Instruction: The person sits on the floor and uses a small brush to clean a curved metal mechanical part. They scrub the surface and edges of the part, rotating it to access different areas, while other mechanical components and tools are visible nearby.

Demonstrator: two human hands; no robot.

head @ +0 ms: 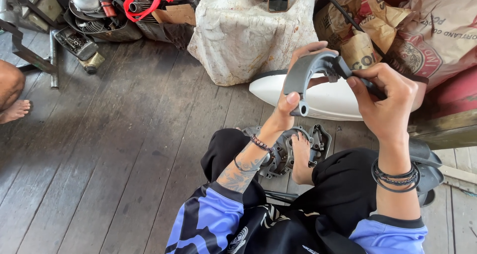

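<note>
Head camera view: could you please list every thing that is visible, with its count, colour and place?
curved brake shoe: one, grey, held up in both hands
dark tool: one, black, in the right hand, its tip at the shoe's upper end
engine cover: one, grey metal, on the floor under the person's foot
white panel: one, white, on the floor behind the hands
covered block: one, off-white, top centre
paper sacks: several, brown, top right
engine parts pile: one heap, grey with a red strap, top left
another person's foot: one, left edge
plank floor: grey-brown wood
left hand: grip on the shoe's lower end
right hand: grip on the tool
</note>
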